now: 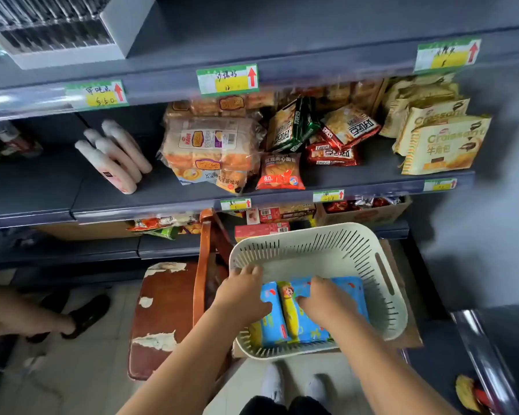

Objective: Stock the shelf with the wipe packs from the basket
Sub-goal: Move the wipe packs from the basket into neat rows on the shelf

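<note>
Inside basket [312, 233], left hand [244, 292] and right hand [322, 296] grip wipe packs [304, 323].

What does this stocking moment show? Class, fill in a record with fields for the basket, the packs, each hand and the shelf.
basket: cream slotted basket, set below the shelves
packs: blue-and-yellow wipe packs lying side by side inside it
left: left hand on the leftmost pack; grip unclear
right: right hand, fingers curled round a middle pack
shelf: middle shelf holds white bottles and bread packs
</note>
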